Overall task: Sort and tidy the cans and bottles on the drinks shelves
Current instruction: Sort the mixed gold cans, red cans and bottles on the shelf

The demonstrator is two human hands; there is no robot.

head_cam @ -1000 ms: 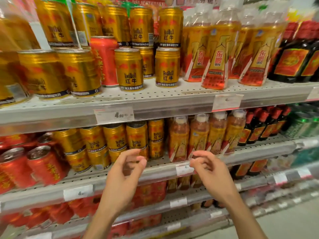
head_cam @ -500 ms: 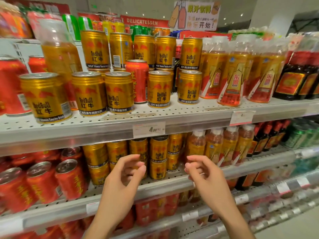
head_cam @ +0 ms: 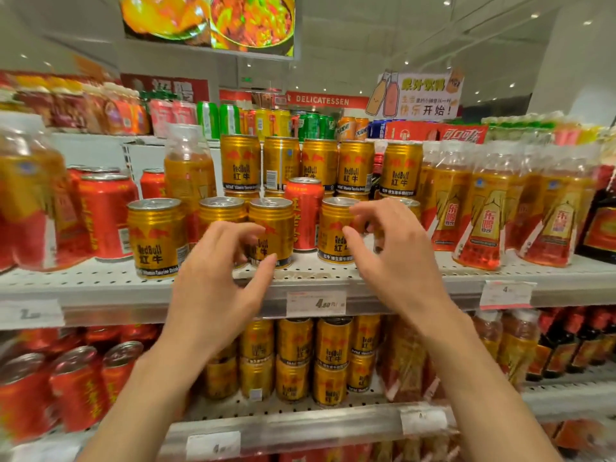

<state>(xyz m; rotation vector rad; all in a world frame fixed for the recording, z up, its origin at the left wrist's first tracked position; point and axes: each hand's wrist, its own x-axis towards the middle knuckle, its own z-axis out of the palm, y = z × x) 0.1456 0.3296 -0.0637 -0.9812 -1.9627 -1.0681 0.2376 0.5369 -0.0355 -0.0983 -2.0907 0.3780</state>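
Observation:
Gold Red Bull cans stand in a front row on the upper shelf (head_cam: 100, 295), with taller gold cans stacked behind. A single red can (head_cam: 304, 211) stands among them. My left hand (head_cam: 220, 281) hovers with loosely curled fingers just in front of a gold can (head_cam: 271, 228), holding nothing. My right hand (head_cam: 396, 258) is raised in front of another gold can (head_cam: 335, 231), fingers curled near it; no grip shows. A stray orange bottle (head_cam: 188, 168) stands at the left among the cans.
Red cans (head_cam: 106, 215) fill the shelf's left, orange drink bottles (head_cam: 483, 211) its right, dark bottles (head_cam: 600, 225) the far right. The lower shelf (head_cam: 300, 425) holds more red cans, gold cans and bottles. Price tags (head_cam: 316, 303) line the shelf edges.
Both hands have risen from the lower shelf level up to the front row of gold cans on the upper shelf. The camera view has tilted upward.

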